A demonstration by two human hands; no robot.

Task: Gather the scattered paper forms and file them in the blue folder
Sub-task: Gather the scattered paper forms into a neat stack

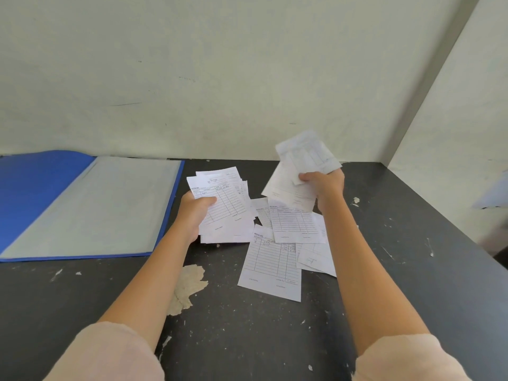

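A person is gathering receipt-style paper forms at a scuffed black table (384, 312), both hands working over the pile; the left hand (196, 209) is pinching a fanned stack of forms (220, 204) between thumb on top and fingers beneath, the stack resting low over the tabletop with its long axis running away from the body; the right hand (325, 185) is closing around a lifted bundle of forms (305, 160), raised clear of the surface and tilting up toward the wall (247, 64).

Loose forms (275, 265) are lying between and just below the two hands, overlapping one another, nearer the right forearm than the left; these appear to be what is left to collect.

The blue folder (35, 188) is lying open and flat to the left of the left hand, its pale inner sleeve (104, 204) facing up, its near edge just beside the left-hand stack; the left hand is the nearer one to it, so the filing move would likely be running leftward across a short gap.

The forms are thin, printed with ruled grids, limp and prone to sliding apart; the folder looks smooth and plastic; the tabletop is showing chipped paint and a torn pale patch (187, 287) near the left forearm.
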